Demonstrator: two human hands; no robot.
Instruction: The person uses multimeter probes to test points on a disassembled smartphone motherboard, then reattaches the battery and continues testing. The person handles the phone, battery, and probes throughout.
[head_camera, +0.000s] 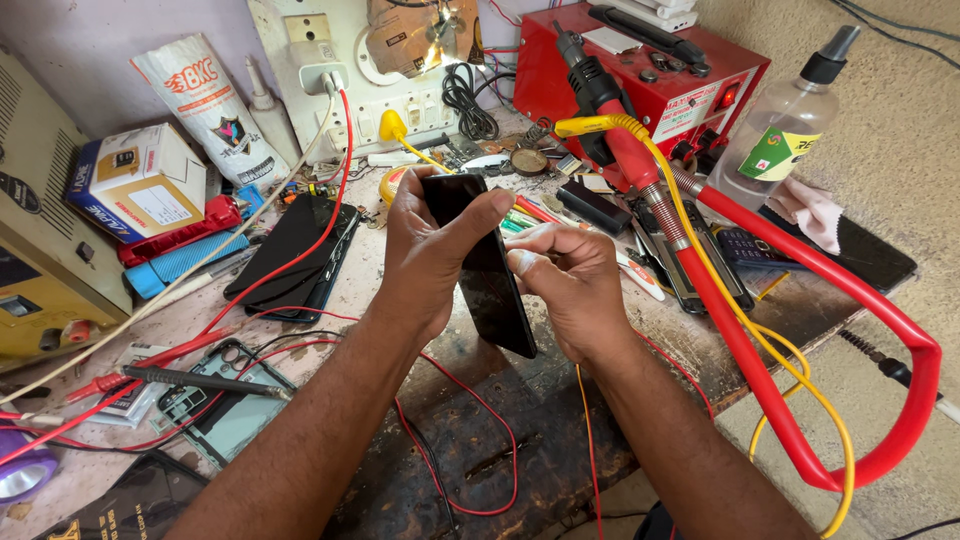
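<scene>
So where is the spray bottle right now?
In the head view the spray bottle stands at the far right of the bench, just right of the red box and behind a pink cloth, well away from both hands.

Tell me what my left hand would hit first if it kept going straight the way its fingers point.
Probably the yellow plug in the white socket board. The left hand, holding the black phone, points up toward the back of the bench; depth is unclear.

Phone (487, 265) sitting between left hand (430, 250) and right hand (570, 290); second phone (295, 255) lying left; spray bottle (785, 125) standing far right, possibly on bench (540, 420).
</scene>
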